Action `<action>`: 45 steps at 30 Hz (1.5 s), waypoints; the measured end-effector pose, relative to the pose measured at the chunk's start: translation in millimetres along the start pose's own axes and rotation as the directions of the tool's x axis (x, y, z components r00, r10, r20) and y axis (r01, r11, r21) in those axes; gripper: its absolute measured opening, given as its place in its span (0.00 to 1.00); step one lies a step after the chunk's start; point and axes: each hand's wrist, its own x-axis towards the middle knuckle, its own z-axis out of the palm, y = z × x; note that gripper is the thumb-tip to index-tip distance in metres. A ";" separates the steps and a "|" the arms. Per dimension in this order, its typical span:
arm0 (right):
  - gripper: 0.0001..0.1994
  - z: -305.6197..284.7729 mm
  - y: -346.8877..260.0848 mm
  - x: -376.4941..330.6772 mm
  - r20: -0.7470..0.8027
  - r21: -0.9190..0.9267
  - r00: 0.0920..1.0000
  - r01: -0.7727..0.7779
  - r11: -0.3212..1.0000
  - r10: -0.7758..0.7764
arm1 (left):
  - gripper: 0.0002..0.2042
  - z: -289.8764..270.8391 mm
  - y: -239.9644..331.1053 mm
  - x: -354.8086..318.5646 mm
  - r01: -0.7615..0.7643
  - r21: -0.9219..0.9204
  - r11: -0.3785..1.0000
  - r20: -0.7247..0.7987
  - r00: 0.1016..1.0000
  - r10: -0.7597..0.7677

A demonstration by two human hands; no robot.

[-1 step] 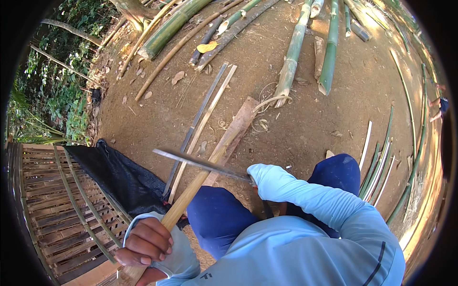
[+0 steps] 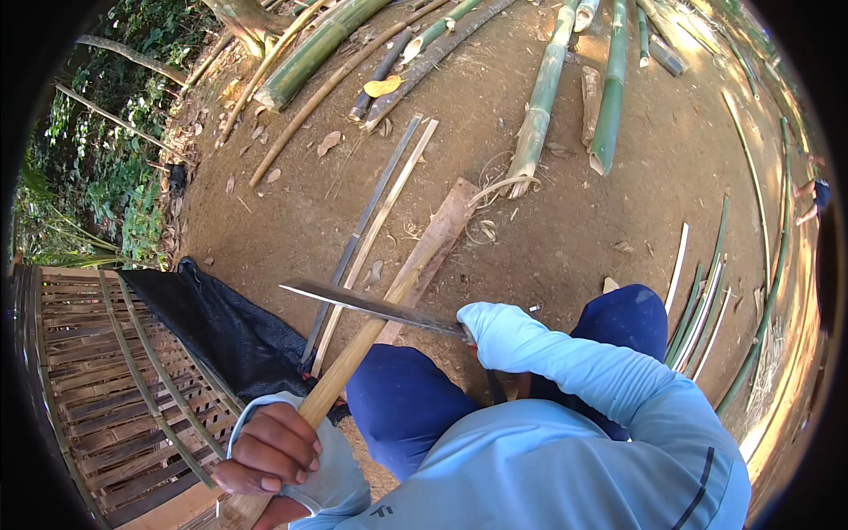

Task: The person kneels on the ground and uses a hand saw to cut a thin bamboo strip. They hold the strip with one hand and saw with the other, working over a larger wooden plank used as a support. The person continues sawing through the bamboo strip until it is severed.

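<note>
My left hand, at the lower left, is wrapped round the near end of a bamboo strip. The strip slants up and away from me, and a thin curled shaving stands off its far end. My right hand, mostly covered by a light blue sleeve, grips a machete by its handle, which is largely hidden. The machete's long blade lies across the strip, its tip pointing left. Beneath the strip's far part is a flat wooden board.
Two narrow slats lie left of the board. Green bamboo poles lie on the ground ahead, and thin split strips at the right. A slatted bamboo panel and black netting are at the left. Another person shows at the far right edge.
The machete blade has turned slightly, showing more of its flat side, and its tip sits a little farther left and lower. Both hands hold nearly the same places.
</note>
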 end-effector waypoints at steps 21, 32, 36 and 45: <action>0.14 20.8 35.8 32.5 0.013 -0.028 0.993 -0.120 0.992 0.121 | 0.15 -9.4 -0.3 1.0 0.028 -0.040 0.999 0.104 0.994 -0.024; 0.15 45.9 82.3 71.2 0.100 -0.014 0.966 -0.240 0.971 0.240 | 0.17 -24.3 -0.3 1.5 0.028 -0.034 0.999 0.125 0.992 -0.024; 0.12 22.1 39.4 54.7 0.199 0.002 0.955 -0.225 0.974 0.220 | 0.18 -26.2 5.7 -4.2 -0.002 -0.007 1.000 -0.029 1.000 0.002; 0.09 48.9 77.8 68.9 0.062 -0.003 0.973 -0.220 0.975 0.220 | 0.23 0.3 -2.6 2.0 -0.013 0.050 0.999 -0.231 0.973 0.024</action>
